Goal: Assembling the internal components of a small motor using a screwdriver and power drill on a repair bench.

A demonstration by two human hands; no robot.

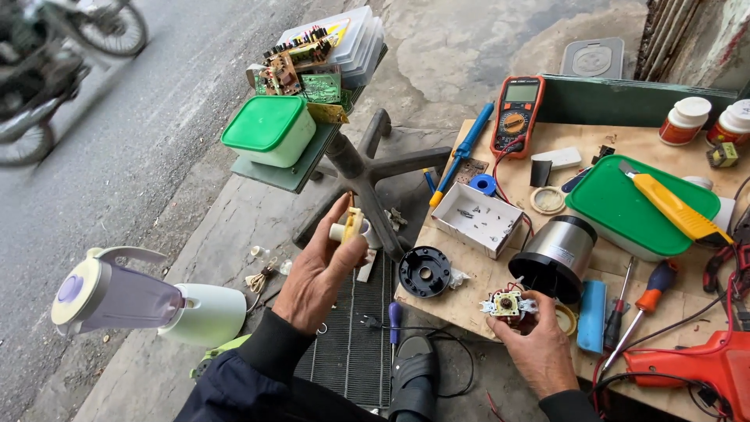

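Beside the steel motor housing (pixel 556 254): right hand (pixel 535 344) pinches a small wired motor core (pixel 508 305).
Left of the housing: left hand (pixel 316 270) lifts a cream and yellow plastic part (pixel 349 227), fingers closed around it.
Risk: thin wires could snag or tear; loose screws in the white box (pixel 476 219) may spill.
Surface: cluttered plywood bench (pixel 469 293), multimeter (pixel 516 113) behind the housing.
Setting: roadside pavement, blender (pixel 141 301) lying left.

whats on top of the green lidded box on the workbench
A yellow utility knife lies across the lid of the green-lidded box. The lid is shut, so what is inside cannot be seen.
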